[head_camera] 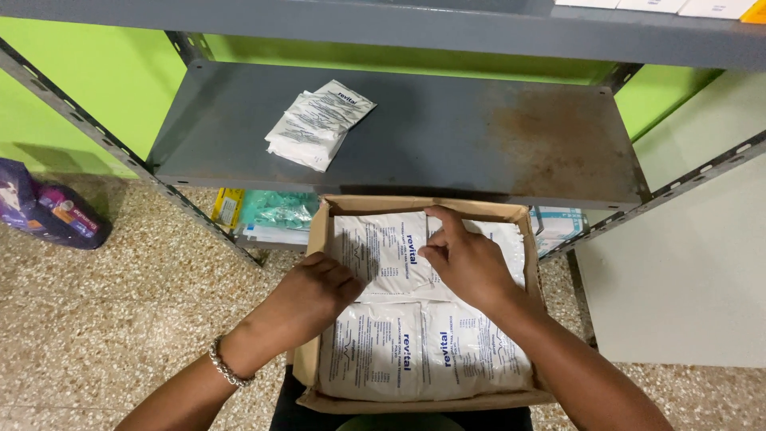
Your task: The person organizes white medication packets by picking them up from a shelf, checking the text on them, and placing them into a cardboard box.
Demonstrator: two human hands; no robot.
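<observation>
Two sachets [319, 124] lie at the shelf's [479, 136] left end; your right hand [467, 259] pinches another sachet [383, 251] in the nearly full carton [315, 239], while your left hand [319, 291], curled, rests on its left edge.

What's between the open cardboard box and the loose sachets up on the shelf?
Head view: only bare grey shelf separates the loose sachets from the cardboard box, whose far edge sits under the shelf's front lip.

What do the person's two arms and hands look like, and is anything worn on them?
Both forearms are bare, with no sleeves and no gloves in view. The left hand has a silver beaded bracelet at its wrist. The right hand shows no ring, watch or bracelet.
</observation>
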